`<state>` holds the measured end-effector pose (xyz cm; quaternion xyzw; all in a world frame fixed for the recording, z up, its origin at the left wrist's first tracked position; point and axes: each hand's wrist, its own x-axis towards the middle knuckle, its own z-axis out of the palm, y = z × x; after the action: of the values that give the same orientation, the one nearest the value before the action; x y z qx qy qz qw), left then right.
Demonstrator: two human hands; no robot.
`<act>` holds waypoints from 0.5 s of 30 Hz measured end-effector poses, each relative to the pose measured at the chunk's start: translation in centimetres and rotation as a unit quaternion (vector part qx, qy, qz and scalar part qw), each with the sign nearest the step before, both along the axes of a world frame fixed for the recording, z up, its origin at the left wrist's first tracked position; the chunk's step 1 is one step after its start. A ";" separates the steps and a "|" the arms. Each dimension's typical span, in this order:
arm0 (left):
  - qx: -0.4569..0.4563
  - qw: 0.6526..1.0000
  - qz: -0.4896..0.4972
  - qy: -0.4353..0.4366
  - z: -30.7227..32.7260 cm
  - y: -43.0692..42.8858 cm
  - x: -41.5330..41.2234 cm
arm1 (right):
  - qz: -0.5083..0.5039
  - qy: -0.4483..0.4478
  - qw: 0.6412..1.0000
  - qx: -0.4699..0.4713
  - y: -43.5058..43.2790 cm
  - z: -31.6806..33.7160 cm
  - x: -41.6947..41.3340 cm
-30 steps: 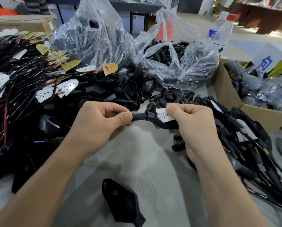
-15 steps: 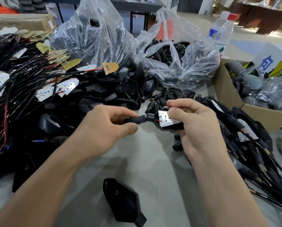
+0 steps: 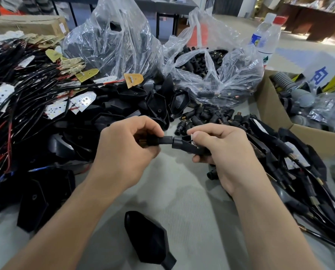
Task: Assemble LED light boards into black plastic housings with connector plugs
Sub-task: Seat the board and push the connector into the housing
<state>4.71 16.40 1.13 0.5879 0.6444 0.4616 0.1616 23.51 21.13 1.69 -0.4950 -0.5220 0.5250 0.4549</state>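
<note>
Your right hand [image 3: 227,152] covers most of the black housing [image 3: 184,147]. Only its round neck and a strip of its underside show beneath your thumb. Of the LED board [image 3: 192,136] inside it, only a white corner shows at your thumb tip. Your left hand [image 3: 123,154] hides the rear of the connector plug [image 3: 163,140]. A brass glint shows between the fingers there, but you cannot tell whether a wire runs from it. The plug's nose meets the housing's neck end to end, and how far it is seated is not clear.

Both your forearms come in from the near edge of the tabletop, and the hands meet above its middle, backs up. Your left fingers and thumb curl tight around the plug. Your right thumb bears down on the board while the fingers curl under the housing.

A loose housing [image 3: 147,240] lies by the near edge. The cardboard box [image 3: 275,117] at the right edge is cut off by the frame.
</note>
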 end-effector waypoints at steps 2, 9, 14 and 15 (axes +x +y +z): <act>-0.001 1.000 -0.023 -0.015 0.0 0.0 -0.1 | -0.002 0.024 1.000 -0.005 0.1 0.0 0.1; -0.036 0.989 -0.095 -0.109 0.0 0.1 -0.8 | -0.001 0.013 0.999 0.050 0.2 -0.1 0.6; -0.041 0.990 -0.100 -0.087 0.0 0.1 -0.8 | 0.026 -0.016 0.996 0.086 0.2 0.0 1.0; -0.040 0.992 -0.093 -0.078 0.0 0.0 -0.8 | 0.034 -0.009 0.996 0.080 0.2 0.0 1.0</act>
<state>3.89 16.43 1.12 0.6001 0.5903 0.4634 0.2768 24.54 21.32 1.66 -0.4439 -0.5824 0.4924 0.4704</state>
